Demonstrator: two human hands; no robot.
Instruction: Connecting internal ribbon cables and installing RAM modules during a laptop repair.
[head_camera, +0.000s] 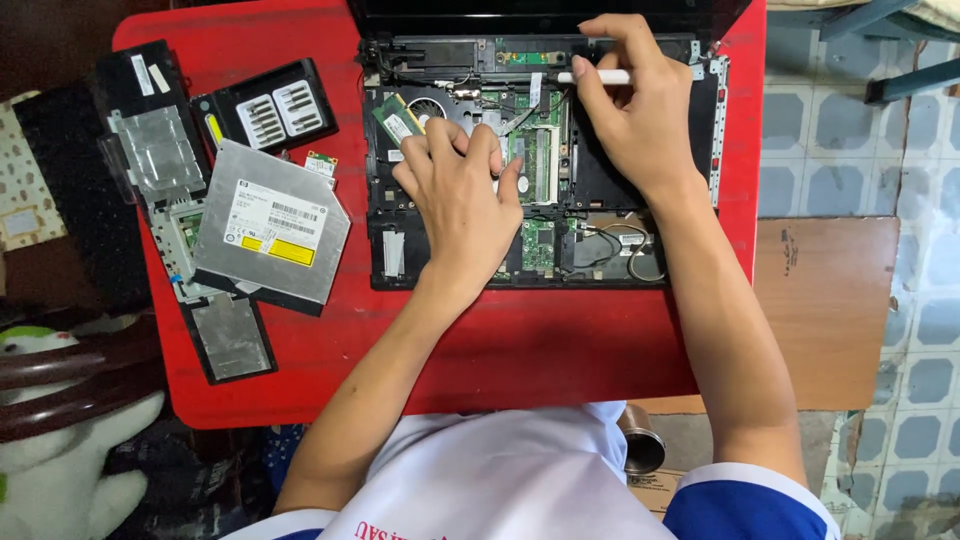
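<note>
An opened black laptop base (400, 262) lies on a red table (520, 340), its green circuit boards and fan exposed. My left hand (458, 195) rests flat on the board near the fan, fingers pressing down beside a green memory module (398, 120). My right hand (628, 100) holds a thin white tool (596, 77) like a pen, its tip at the upper part of the board. The board under both hands is hidden.
A silver optical drive (272, 222) lies left of the laptop, with black cover panels (268, 105) and a keyboard part (150, 140) around it. A small green card (321, 163) sits by the drive. A wooden board (830, 300) is at right; a metal can (642, 440) stands below.
</note>
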